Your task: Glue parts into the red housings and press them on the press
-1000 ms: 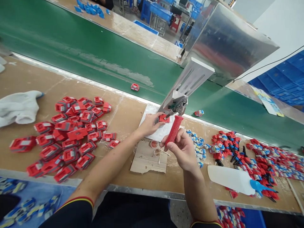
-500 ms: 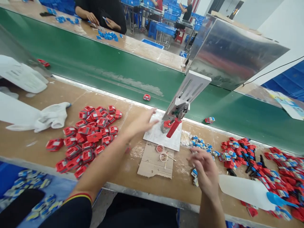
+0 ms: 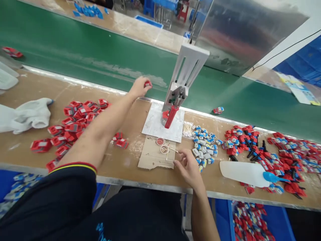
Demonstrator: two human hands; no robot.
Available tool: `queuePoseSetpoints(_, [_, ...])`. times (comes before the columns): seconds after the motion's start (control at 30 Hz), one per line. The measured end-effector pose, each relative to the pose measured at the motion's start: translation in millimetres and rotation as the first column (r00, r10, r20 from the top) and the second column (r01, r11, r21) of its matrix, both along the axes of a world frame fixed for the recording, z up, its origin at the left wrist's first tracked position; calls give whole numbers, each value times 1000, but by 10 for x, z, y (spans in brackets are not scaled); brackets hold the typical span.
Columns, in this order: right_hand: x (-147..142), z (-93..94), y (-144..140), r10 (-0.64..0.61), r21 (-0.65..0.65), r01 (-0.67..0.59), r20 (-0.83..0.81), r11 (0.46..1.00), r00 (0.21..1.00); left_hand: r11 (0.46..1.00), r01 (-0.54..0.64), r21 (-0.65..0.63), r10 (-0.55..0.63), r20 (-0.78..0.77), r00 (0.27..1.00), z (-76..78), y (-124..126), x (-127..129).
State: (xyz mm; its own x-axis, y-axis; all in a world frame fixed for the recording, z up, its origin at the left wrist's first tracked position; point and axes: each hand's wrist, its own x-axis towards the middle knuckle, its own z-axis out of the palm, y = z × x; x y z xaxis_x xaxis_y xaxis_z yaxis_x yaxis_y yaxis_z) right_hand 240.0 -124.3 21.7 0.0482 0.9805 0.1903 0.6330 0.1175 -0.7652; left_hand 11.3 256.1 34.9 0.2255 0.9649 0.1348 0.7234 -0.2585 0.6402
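Head view: left hand [image 3: 139, 87] is reaching out over the far edge of the workbench [image 3: 125, 160] onto the green conveyor belt [image 3: 75, 50], fingers pinching a small red part [image 3: 147, 83]. The part is sitting at the fingertips, right at the belt's near edge, left of the hand press [image 3: 179, 85].

Right hand [image 3: 187, 167] is resting low on the bench near the front edge, fingers loosely curled and narrow. Cannot tell if it's gripping anything. It's lying just beside the cardboard scrap [image 3: 152, 155] and close to the thin stick [image 3: 170, 150] lying across the small round cups [image 3: 162, 145].

The press is standing on a white base plate [image 3: 156, 124], its red handle [image 3: 171, 116] angling down, no hand on it.

Pile of red parts [image 3: 72, 124] is lying under and left of the left forearm, white glove [image 3: 27, 115] further left. Blue-and-white pieces [image 3: 204, 147] are sitting just right of the right hand, then a mixed red pile [image 3: 276, 157] and a white bottle with a blue cap [image 3: 247, 174] lying on its side. One more assembled piece [image 3: 218, 110] is lying on the belt right of the press.
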Motion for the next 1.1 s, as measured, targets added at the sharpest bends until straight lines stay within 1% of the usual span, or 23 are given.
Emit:
queuePoseSetpoints(0.07, [37,-44,144,64,-58,-61,54,996,996,991,11,135,-32,156,987,97,-234,-188])
queuePoseSetpoints(0.1, [44,-63,214,83,-72,-78,71,994,994,979,20,201,-71,251,965,162,-430,-277])
queuePoseSetpoints(0.17, [41,-84,342,98,-73,-92,90,993,991,968,52,245,-154,418,895,297,-966,-402])
queuePoseSetpoints(0.23, [23,-79,447,115,-59,-110,91,992,989,975,78,210,-184,555,811,381,-1593,-422])
queuePoseSetpoints(0.27, [10,-66,490,136,-47,-132,91,990,986,978,83,190,-184,611,770,385,-1887,-394])
queuePoseSetpoints(0.3, [-6,-48,528,167,-31,-164,95,986,981,983,90,159,-173,656,735,358,-2143,-347])
queuePoseSetpoints(0.33, [-25,-27,562,205,-13,-205,105,979,973,988,98,122,-156,692,704,302,-2348,-290])
queuePoseSetpoints(0.37, [-47,-5,590,253,3,-255,120,967,960,991,109,82,-134,728,673,223,-2499,-230])
queuePoseSetpoints(0.4, [-70,15,614,306,15,-311,141,950,941,992,119,38,-106,757,645,128,-2598,-174])
queuePoseSetpoints(0.47, [-111,43,647,402,10,-411,191,912,896,990,137,-34,-55,800,597,-73,-2677,-93])
queuePoseSetpoints(0.53, [-129,52,659,453,-1,-464,213,886,866,987,147,-72,-26,817,577,-238,-2673,-59])
queuePoseSetpoints(0.57, [-126,52,656,459,8,-470,204,883,865,986,149,-75,-26,816,578,-297,-2664,-54])
queuePoseSetpoints(0.63, [-97,43,635,423,62,-435,140,898,895,988,143,-50,-44,806,590,-371,-2659,-52])
queuePoseSetpoints(0.67, [-74,35,619,381,101,-389,91,916,920,990,134,-30,-56,803,593,-391,-2665,-51])
queuePoseSetpoints(0.73, [-28,8,582,260,150,-254,-27,956,965,994,109,14,-75,806,588,-413,-2685,-40])
queuePoseSetpoints(0.77, [-8,-11,564,198,146,-184,-84,972,977,995,94,36,-84,810,580,-420,-2695,-32])
queuePoseSetpoints(0.83, [16,-56,534,98,90,-84,-166,992,981,994,67,81,-105,817,566,-437,-2706,-17])
queuePoseSetpoints(0.93, [15,-110,517,22,-9,-24,-221,1000,975,990,55,133,-140,820,554,-468,-2695,-8])
queuePoseSetpoints(1.1, [-4,-130,533,6,-30,-14,-254,999,967,989,75,130,-150,815,559,-497,-2674,-19])
